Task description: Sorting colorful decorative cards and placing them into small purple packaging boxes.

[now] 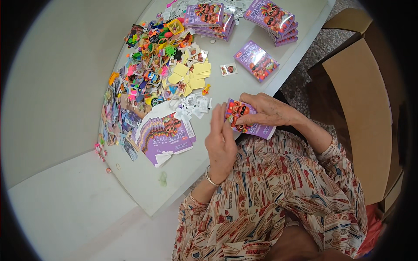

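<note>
A purple printed cardboard box (260,129) is held at the table's near edge, above my lap. My right hand (270,111) grips it, thumb across the printed front and fingers behind its far side. My left hand (221,145) is upright at the box's left edge, fingers stretched out and close together, the fingertips near its upper left corner. Whether the left palm presses on the box cannot be made out. Left of my hands lies a fanned stack of flat purple cartons (167,137). Small white packets (196,104) lie just beyond it.
A heap of small colourful toys (150,69) covers the table's left side, with yellow cards (200,69) beside it. Stacked purple boxes (272,19) stand at the back; one single box (257,61) lies nearer, beside a small picture card (228,69). An open cardboard carton (359,104) stands at right.
</note>
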`<state>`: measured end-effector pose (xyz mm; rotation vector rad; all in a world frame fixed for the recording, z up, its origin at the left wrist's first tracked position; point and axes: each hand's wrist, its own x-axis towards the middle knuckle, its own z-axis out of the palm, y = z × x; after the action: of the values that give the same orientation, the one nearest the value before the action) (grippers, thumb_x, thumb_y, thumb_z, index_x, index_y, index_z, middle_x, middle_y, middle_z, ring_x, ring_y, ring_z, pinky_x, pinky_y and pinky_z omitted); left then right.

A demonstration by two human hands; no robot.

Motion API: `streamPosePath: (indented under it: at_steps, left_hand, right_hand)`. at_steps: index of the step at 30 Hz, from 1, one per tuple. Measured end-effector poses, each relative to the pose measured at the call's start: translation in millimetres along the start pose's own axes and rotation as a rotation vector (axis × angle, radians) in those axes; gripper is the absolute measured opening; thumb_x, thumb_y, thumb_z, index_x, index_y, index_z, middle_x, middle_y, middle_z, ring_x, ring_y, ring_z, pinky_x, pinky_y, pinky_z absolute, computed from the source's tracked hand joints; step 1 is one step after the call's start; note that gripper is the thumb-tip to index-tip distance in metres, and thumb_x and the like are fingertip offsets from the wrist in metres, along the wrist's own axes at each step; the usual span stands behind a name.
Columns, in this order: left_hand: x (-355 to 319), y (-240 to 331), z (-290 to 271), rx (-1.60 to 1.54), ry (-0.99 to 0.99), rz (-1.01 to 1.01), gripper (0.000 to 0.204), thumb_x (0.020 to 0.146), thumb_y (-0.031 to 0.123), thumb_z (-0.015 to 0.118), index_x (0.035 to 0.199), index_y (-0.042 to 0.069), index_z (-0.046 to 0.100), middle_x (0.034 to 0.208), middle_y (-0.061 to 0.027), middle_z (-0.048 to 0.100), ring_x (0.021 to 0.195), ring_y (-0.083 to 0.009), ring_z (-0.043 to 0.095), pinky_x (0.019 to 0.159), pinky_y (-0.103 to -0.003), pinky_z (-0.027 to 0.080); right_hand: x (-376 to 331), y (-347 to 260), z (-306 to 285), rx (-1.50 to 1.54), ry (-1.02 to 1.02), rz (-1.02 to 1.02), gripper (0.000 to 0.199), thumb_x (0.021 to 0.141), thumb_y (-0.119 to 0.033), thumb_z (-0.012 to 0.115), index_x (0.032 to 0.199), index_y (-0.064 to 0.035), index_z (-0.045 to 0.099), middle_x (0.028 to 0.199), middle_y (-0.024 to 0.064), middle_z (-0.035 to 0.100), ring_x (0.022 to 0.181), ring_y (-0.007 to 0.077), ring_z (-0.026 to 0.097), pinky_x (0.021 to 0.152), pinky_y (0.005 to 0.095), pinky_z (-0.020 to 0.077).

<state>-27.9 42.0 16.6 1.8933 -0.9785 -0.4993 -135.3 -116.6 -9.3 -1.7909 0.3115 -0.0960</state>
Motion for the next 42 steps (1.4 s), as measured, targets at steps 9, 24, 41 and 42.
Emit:
streamPosePath:
  at_steps: [9, 24, 41, 42]
  left_hand:
    - [-1, -17, 1, 0.136, 0.023, 0.043, 0.031, 0.097, 0.006, 0.052, 0.126, -0.004, 0.055, 0.112, -0.0165, 0.067, 0.100, -0.0212, 0.065, 0.085, -0.031, 0.050]
    - [8, -8, -5, -1.246, -0.320, -0.681, 0.033, 0.096, 0.011, 0.057, 0.125, -0.004, 0.053, 0.113, -0.0097, 0.064, 0.100, -0.0144, 0.063, 0.089, -0.031, 0.053]
    - [62, -75, -39, 0.643, 0.109, 0.255, 0.056, 0.071, 0.026, 0.079, 0.116, 0.001, 0.056, 0.128, -0.0187, 0.048, 0.118, -0.0367, 0.040, 0.097, -0.046, 0.029]
    - [62, -72, -40, 0.644, 0.109, 0.256, 0.056, 0.071, 0.026, 0.079, 0.116, 0.001, 0.056, 0.128, -0.0187, 0.048, 0.118, -0.0367, 0.040, 0.097, -0.046, 0.029]
  right_hand:
    - [5, -3, -1, -0.030, 0.029, 0.058, 0.046, 0.093, -0.044, 0.060, 0.090, 0.0007, 0.049, 0.065, 0.0157, 0.058, 0.060, 0.0195, 0.054, 0.059, 0.0370, 0.0425]
    - [-23, 16, 34, 0.063, 0.431, -0.355, 0.119, 0.051, -0.041, 0.094, 0.142, -0.0018, 0.027, 0.142, 0.0158, 0.036, 0.130, 0.0284, 0.040, 0.107, 0.0405, 0.0350]
    - [-44, 4, 15, -0.394, 0.524, -0.092, 0.109, 0.062, -0.033, 0.088, 0.145, 0.0038, 0.027, 0.130, 0.0264, 0.050, 0.116, 0.0403, 0.053, 0.098, 0.0427, 0.0448]
    - [-44, 4, 14, -0.393, 0.526, -0.093, 0.109, 0.062, -0.033, 0.088, 0.145, 0.0038, 0.027, 0.130, 0.0264, 0.050, 0.116, 0.0403, 0.053, 0.098, 0.0427, 0.0448]
